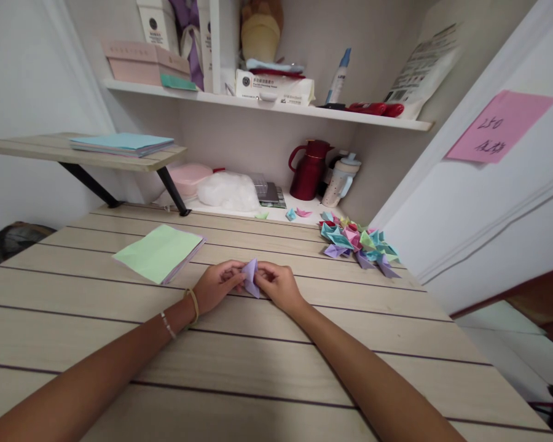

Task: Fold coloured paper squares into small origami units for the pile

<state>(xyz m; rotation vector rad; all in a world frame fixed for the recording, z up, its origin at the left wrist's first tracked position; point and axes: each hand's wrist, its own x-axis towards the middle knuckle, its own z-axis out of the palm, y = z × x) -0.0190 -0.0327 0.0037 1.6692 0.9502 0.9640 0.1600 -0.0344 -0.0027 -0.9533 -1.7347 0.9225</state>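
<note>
Held a lilac paper fold (pixel 252 277) between two hands

Pinched it over the middle of the slatted tabletop (pixel 239 380), with the left hand (pixel 219 285) clamped on one side and the right hand (pixel 281 285) clamped on the other. Had both hands close together, thumbs and fingertips on the paper.

In shape, looked small and slim, taller than wide, pointed at the top and again at the bottom. Spread widest toward the left fingertips, then tapered down to the lower tip. Stood roughly upright. Showed plain lilac faces, paler in some places and more shaded in others, with crisp-looking edges. Was partly hidden by the fingers; could not tell the number of layers, nor whether touching the wood or held just above.

Resembled in colour several pieces in the heap of folded paper (pixel 357 242), a spiky jumble of teal, pink, pale green, red and lilac well off to the right. Echoed, too, the lilac edge of the paper stack (pixel 159 253), pale green on top, near the left hand on its far side. Farther back, on the white ledge (pixel 275 216), could make out a green fold (pixel 261 216), a blue fold (pixel 290 214) and a pink fold (pixel 303 213). Wore a yellow bracelet (pixel 193 306) and a pale beaded bracelet (pixel 168 325) on the left arm.
</note>
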